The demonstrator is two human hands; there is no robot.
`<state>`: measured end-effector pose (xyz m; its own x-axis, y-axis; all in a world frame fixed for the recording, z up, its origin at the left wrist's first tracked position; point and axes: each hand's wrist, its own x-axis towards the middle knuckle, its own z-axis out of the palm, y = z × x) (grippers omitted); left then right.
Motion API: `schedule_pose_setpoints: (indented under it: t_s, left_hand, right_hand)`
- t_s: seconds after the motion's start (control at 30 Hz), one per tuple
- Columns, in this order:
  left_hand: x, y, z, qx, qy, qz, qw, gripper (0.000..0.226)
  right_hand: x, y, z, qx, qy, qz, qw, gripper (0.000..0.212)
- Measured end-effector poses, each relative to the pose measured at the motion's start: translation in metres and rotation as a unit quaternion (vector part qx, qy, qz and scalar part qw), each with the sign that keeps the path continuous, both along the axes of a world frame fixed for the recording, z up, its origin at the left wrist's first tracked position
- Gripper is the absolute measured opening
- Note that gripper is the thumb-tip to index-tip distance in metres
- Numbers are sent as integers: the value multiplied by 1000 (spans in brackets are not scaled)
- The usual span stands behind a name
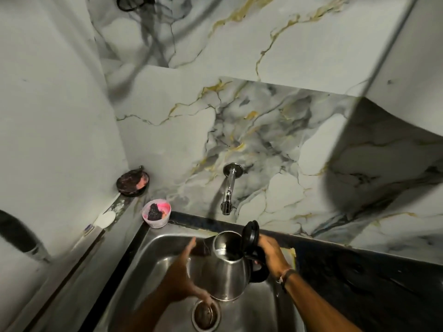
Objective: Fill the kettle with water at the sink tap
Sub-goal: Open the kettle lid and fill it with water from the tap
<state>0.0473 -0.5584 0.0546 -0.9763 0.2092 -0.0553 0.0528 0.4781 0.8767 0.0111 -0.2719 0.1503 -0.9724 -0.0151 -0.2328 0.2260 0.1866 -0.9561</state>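
1. Forearms come in low from the bottom edge, both reaching over the sink [153,257]; the drain strainer [205,313] sits right between them, nearest of the fittings.
2. Right hand [272,254] is closed round the black handle of the kettle [227,271], holding it upright over the basin; whether its base touches the sink floor or hangs just above, I cannot tell.
3. Left hand [184,271] is open, fingers spread and flat, just beside the kettle's steel wall; it grips nothing, and whether it touches the steel is unclear.
4. Lid [250,233] stands flipped up on its hinge, so the mouth is open and ready.
5. Tap [227,195] juts from the marble wall above and behind; no stream is visible, and the kettle's mouth looks set forward of the spout, not under it.
6. Risk one, as I judge it: open the water now and it misses the mouth, splashing off the rim or the raised lid.
7. Risk two: a one-handed hold on the handle; as the kettle grows heavy it could tip, or wet fingers could slip.
8. Risk three: water reaching the base contacts if the body dips too low in the basin.
9. Risk four: the pink cup [157,216] perches at the sink corner, close to the left arm's path towards the tap; a careless reach could knock it in.
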Motion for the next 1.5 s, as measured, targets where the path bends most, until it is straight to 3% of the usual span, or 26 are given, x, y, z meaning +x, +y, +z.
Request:
schedule_pose_setpoints:
  t_s: [0.07,0.17,0.2,0.33,0.47,0.7,0.83,0.97,1.27,1.5]
  left_hand:
    - [-30,-27,23,8,-25,34,999,147]
    - [-79,-32,67,35,-17,105,994,76]
    - [-96,-26,79,40,-10,109,993,64]
    - [-134,21,118,57,-11,44,997,57]
    - [-154,48,123,93,-45,20,994,35]
    - [-173,40,113,102,-60,-40,992,36]
    - [-183,34,114,124,-99,-98,982,72]
    - [-194,30,116,139,-137,-167,966,80]
    - [-201,26,130,111,-155,-234,953,63]
    - [-198,27,126,130,-173,-213,953,48]
  right_hand:
    - [-6,-1,-4,9,12,-8,1000,33]
    - [-11,-4,-4,33,3,-16,999,36]
    - [-13,-6,-3,43,-4,-18,999,41]
    - [-20,-10,-4,68,-17,-30,997,51]
    - [-26,-17,-6,71,-13,-28,997,60]
    - [-29,-29,-1,40,-6,-50,998,67]
    - [-31,-32,-1,26,-9,-55,998,70]
    - [-34,-34,0,16,-9,-73,997,68]
    - [-41,-31,-3,22,-14,-89,996,60]
    - [-45,-30,-6,8,-21,-74,997,65]
